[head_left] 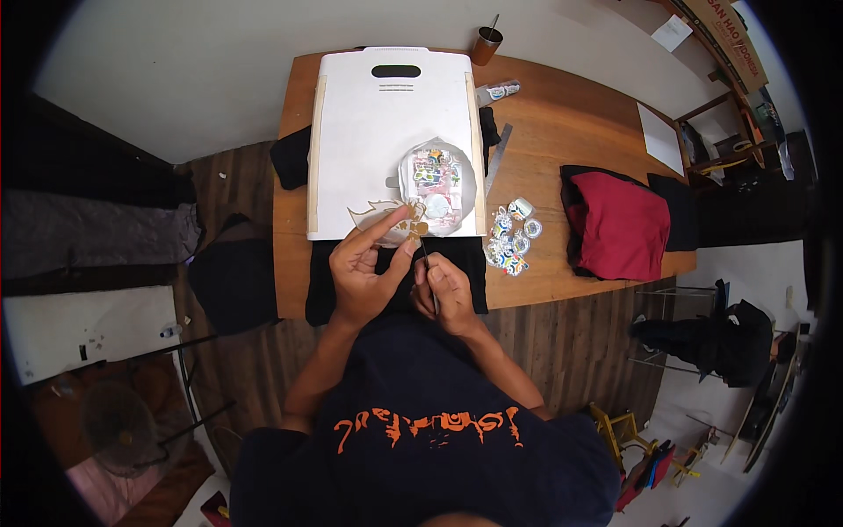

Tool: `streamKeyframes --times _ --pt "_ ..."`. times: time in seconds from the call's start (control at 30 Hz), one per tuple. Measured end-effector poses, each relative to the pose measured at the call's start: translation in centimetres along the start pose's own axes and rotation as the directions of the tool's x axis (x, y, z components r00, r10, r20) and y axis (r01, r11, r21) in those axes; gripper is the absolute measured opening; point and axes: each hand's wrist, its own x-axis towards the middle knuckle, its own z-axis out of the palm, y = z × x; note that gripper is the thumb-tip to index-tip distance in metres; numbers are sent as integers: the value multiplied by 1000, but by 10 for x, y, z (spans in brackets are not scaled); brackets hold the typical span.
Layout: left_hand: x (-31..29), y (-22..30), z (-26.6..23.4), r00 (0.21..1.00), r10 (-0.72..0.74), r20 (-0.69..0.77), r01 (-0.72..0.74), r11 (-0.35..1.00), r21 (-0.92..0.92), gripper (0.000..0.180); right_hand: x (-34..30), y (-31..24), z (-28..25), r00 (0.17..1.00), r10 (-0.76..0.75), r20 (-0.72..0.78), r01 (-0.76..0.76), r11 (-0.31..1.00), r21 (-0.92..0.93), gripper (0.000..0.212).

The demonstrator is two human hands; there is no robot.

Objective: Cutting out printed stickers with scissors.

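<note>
My left hand pinches a translucent sheet with a gold-brown cut-out design between thumb and fingers, over the near edge of the white board. Close on its right, my right hand grips a thin, dark, pointed tool, its tip up against the sheet. Whether the tool is a blade or a tweezer cannot be made out. Just beyond the hands, a rounded whitish film piece with colourful prints lies on the board. Black cloth shows under the board's near edge.
Several colourful cut stickers lie on the wooden table to the right, near a metal ruler. Folded red cloth sits farther right. A brown cup stands at the back. A fan is at lower left.
</note>
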Motion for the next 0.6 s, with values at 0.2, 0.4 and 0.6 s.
streamKeyframes --times 0.2,0.4,0.6 --pt "0 1 0 1000 4 8 -4 1000 3 41 0 -1 -2 1000 -1 19 1 1000 -5 33" --pt "1 1 0 1000 0 18 -1 1000 6 41 -1 -2 -5 999 22 27 -21 1000 -15 33" --pt "0 1 -1 1000 10 17 -10 1000 1 41 -2 -2 -5 999 21 37 -20 1000 -19 33"
